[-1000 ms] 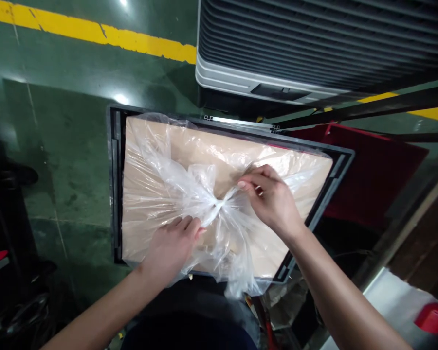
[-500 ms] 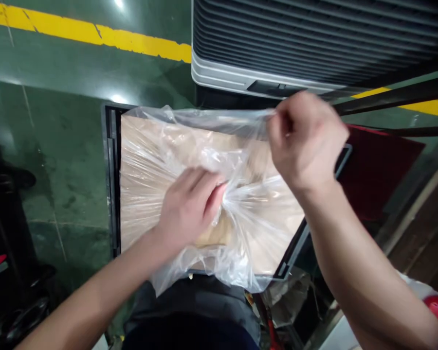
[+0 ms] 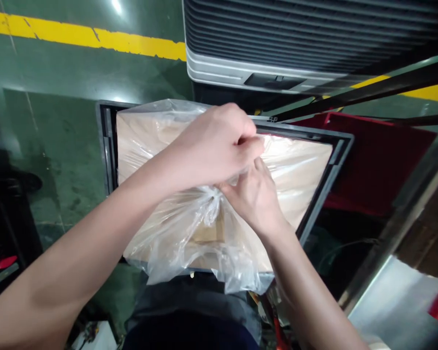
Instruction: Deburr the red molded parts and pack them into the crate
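A clear plastic bag (image 3: 211, 194) lies gathered into a bunch over brown cardboard (image 3: 302, 165), which sits inside a dark crate (image 3: 345, 146). My left hand (image 3: 222, 141) reaches across the upper middle of the crate, its fingers closed on the bag's film. Just below and to its right, my right hand (image 3: 257, 194) is also pinched on the film, its fingertips close to the left hand. Loose, crumpled edges of the bag hang over the crate's near side.
Behind the crate stands a grey, ribbed case (image 3: 277, 43). Green floor with a yellow line (image 3: 95, 36) shows at the left. A dark red panel (image 3: 379, 160) and a metal beam (image 3: 397, 223) are on the right.
My left hand has moved up and right from the gathered middle. The right hand has come down and left from the crate's far edge, bringing both hands together and uncovering the far right corner.
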`<action>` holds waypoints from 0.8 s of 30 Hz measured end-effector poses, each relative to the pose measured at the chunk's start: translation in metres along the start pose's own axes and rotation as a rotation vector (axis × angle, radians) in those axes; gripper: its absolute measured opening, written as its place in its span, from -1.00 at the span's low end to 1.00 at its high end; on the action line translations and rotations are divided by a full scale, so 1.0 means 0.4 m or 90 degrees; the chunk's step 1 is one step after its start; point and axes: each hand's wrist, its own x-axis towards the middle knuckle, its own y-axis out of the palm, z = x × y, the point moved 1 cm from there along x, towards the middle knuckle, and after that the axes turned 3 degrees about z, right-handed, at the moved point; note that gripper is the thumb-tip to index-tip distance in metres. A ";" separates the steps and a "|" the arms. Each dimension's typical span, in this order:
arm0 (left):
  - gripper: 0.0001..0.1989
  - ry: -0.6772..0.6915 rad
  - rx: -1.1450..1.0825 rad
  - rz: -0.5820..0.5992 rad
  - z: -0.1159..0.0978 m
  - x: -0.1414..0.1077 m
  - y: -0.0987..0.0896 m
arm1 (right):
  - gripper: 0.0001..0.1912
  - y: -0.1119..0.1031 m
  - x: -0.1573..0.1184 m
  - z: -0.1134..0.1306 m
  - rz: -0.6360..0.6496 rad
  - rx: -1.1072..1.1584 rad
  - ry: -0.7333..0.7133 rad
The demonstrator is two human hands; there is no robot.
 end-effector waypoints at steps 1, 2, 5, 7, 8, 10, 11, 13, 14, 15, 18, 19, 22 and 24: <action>-0.58 0.007 0.002 0.016 -0.002 -0.014 -0.004 | -0.24 0.005 0.012 -0.010 0.033 0.004 -0.004; -0.57 0.004 0.006 0.022 0.002 -0.030 -0.007 | -0.24 0.002 0.025 -0.020 0.068 0.027 -0.026; -0.55 -0.069 -0.019 -0.032 0.037 -0.097 -0.014 | -0.29 -0.040 0.052 -0.043 0.108 0.164 -0.143; -0.58 -0.132 -0.067 -0.103 0.062 -0.149 -0.018 | -0.52 -0.070 0.049 -0.045 0.064 0.228 -0.172; -0.59 -0.156 -0.089 -0.143 0.070 -0.175 -0.017 | -0.65 -0.076 0.042 -0.040 0.050 0.228 -0.175; -0.62 -0.167 -0.121 -0.214 0.075 -0.219 -0.008 | -0.77 -0.063 0.026 -0.024 0.069 0.145 -0.169; -0.63 -0.148 -0.136 -0.230 0.072 -0.236 0.000 | -0.73 -0.045 0.021 -0.015 0.091 0.074 -0.156; -0.62 -0.093 -0.169 -0.236 0.064 -0.260 0.018 | -0.64 -0.002 0.023 -0.005 0.111 -0.078 -0.119; -0.62 -0.066 -0.178 -0.234 0.060 -0.269 0.026 | -0.68 0.016 0.030 -0.004 0.105 -0.136 -0.105; -0.62 -0.052 -0.179 -0.226 0.059 -0.277 0.032 | -0.77 0.028 0.041 -0.004 0.094 -0.174 -0.100; -0.69 -0.110 -0.120 -0.230 0.066 -0.302 0.032 | -0.83 0.010 0.078 -0.005 0.041 -0.152 -0.109; -0.79 -0.152 -0.077 -0.248 0.068 -0.309 0.026 | -0.81 -0.015 0.085 -0.001 0.014 -0.099 -0.101; -0.57 -0.176 0.064 -0.323 0.049 -0.311 -0.003 | -0.81 -0.121 0.069 0.038 -0.094 0.151 -0.069; -0.07 -0.040 0.133 -0.278 0.015 -0.281 -0.014 | -0.80 -0.187 0.028 0.090 -0.116 0.307 -0.063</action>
